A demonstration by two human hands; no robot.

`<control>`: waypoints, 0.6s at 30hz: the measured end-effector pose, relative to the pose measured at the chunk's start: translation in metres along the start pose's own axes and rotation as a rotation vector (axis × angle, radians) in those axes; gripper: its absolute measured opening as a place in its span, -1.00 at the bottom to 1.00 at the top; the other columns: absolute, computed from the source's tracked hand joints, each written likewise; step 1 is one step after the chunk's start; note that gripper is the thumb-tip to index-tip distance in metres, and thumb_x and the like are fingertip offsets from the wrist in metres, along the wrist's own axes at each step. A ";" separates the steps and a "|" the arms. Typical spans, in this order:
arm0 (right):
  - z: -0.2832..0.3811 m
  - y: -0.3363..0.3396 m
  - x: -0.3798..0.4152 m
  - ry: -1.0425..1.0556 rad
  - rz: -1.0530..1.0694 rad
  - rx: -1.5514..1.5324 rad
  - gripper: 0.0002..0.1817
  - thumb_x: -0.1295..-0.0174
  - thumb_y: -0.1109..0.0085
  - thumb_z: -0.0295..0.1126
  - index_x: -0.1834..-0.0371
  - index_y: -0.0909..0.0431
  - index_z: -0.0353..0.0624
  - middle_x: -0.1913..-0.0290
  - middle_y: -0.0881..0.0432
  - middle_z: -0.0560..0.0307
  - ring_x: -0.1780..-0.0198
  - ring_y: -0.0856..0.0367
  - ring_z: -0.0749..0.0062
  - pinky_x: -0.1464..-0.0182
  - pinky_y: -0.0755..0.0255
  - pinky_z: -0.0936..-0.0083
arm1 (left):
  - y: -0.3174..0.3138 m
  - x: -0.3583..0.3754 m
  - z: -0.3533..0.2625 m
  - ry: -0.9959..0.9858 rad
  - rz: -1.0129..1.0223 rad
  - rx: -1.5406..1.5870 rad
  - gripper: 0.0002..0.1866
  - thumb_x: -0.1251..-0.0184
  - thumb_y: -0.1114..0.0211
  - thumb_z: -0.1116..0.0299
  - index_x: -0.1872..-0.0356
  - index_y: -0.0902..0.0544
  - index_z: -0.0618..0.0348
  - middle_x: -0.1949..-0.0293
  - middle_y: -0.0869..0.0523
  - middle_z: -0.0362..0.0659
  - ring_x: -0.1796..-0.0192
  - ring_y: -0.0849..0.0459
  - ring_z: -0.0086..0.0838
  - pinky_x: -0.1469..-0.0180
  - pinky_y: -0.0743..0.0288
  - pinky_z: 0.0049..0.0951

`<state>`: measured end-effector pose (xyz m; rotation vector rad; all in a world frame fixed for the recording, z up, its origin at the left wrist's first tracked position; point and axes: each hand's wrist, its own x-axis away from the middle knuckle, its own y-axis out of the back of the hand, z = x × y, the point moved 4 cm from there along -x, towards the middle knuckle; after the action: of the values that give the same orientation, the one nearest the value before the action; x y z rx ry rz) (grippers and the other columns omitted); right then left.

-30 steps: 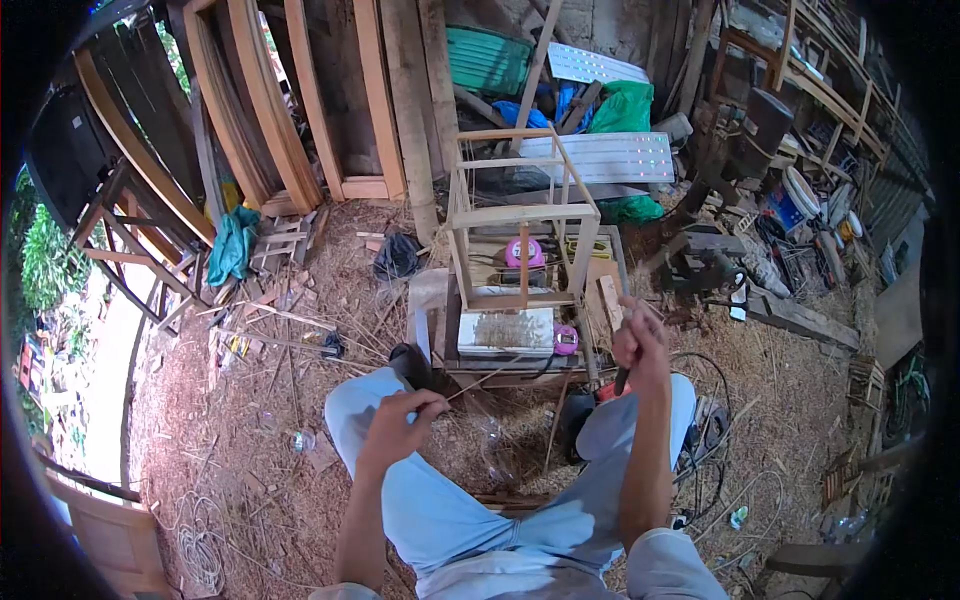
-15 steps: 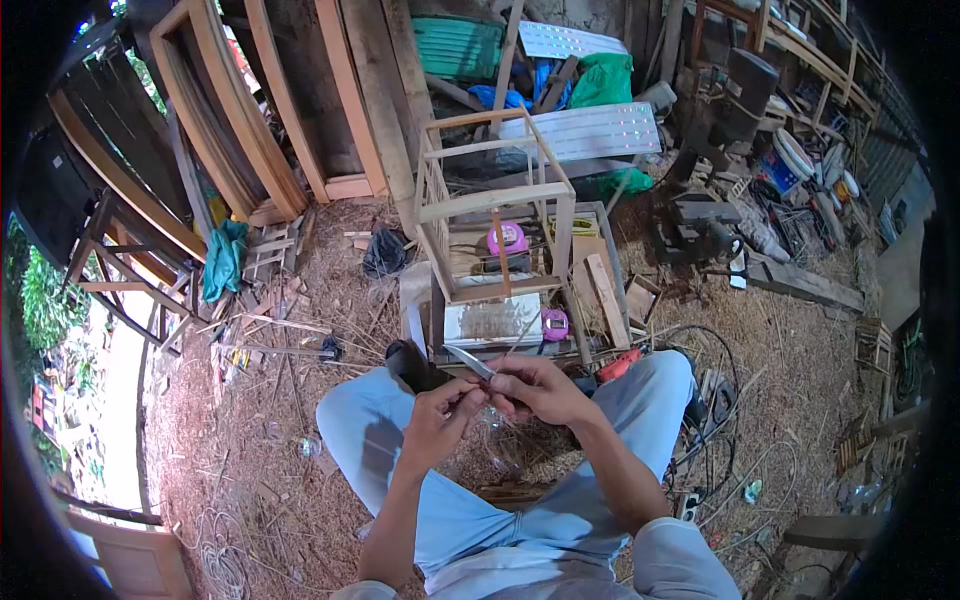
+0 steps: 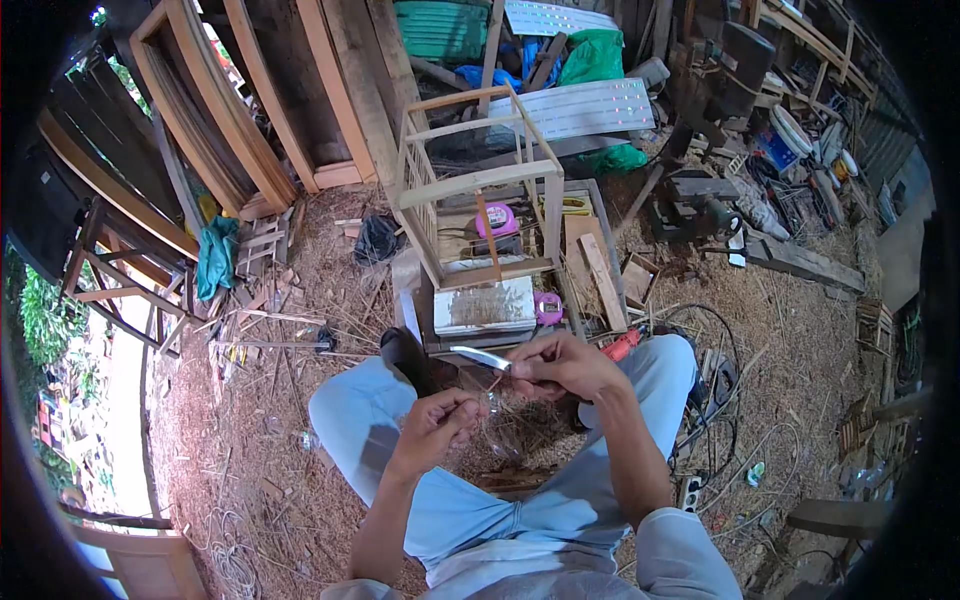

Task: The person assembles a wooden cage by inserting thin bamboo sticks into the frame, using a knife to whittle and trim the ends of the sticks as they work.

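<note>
Knife [image 3: 482, 358] clamped in my right hand [image 3: 562, 366] mid-frame, left hand [image 3: 437, 425] pinching a thin stick [image 3: 487, 385] just below it.

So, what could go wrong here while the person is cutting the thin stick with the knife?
The knife in the right hand has its blade pointing toward the left hand, which pinches the thin stick close by; a slip could cut the fingers. The work is above the lap, so the blade could also reach the legs.
</note>
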<state>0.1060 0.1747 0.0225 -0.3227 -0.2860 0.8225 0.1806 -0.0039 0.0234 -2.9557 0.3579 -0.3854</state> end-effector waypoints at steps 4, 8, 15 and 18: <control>-0.002 0.001 0.000 0.000 -0.049 0.014 -0.79 -0.23 -0.17 -0.39 0.15 -0.59 -0.29 0.56 -0.53 0.27 0.65 -0.28 0.74 0.65 -0.04 0.74 | 0.000 0.005 0.002 0.000 -0.004 -0.034 -0.86 -0.36 -0.13 0.42 0.29 -0.56 0.31 0.59 -0.43 -0.32 0.64 -0.24 -0.73 0.62 -0.08 -0.68; -0.005 0.004 -0.004 -0.039 -0.043 0.050 -0.78 -0.26 -0.15 -0.35 0.17 -0.59 -0.28 0.59 -0.49 0.30 0.65 -0.26 0.75 0.66 -0.01 0.75 | 0.008 0.014 0.001 0.074 -0.030 0.016 -0.84 -0.36 -0.13 0.41 0.30 -0.56 0.31 0.58 -0.47 -0.30 0.62 -0.27 -0.72 0.61 -0.11 -0.68; 0.002 0.090 0.022 0.137 -0.490 -0.139 -0.77 -0.31 -0.04 -0.35 0.41 -0.49 -0.30 0.63 -0.38 0.34 0.69 -0.16 0.74 0.67 0.01 0.74 | 0.038 0.029 0.011 -0.008 -0.055 -0.164 -0.84 -0.34 -0.18 0.38 0.31 -0.59 0.28 0.55 -0.54 -0.27 0.59 -0.36 -0.71 0.59 -0.22 -0.66; 0.008 0.096 0.031 0.137 -0.508 -0.012 -0.78 -0.32 -0.03 -0.36 0.32 -0.52 -0.33 0.62 -0.36 0.36 0.68 -0.16 0.76 0.67 0.01 0.74 | 0.044 0.025 0.013 0.026 -0.007 -0.253 -0.81 -0.36 -0.16 0.35 0.27 -0.59 0.30 0.61 -0.48 -0.31 0.59 -0.33 -0.73 0.57 -0.20 -0.66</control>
<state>0.0594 0.2608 -0.0039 -0.2980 -0.2302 0.2970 0.1979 -0.0509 0.0096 -3.2011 0.4300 -0.4081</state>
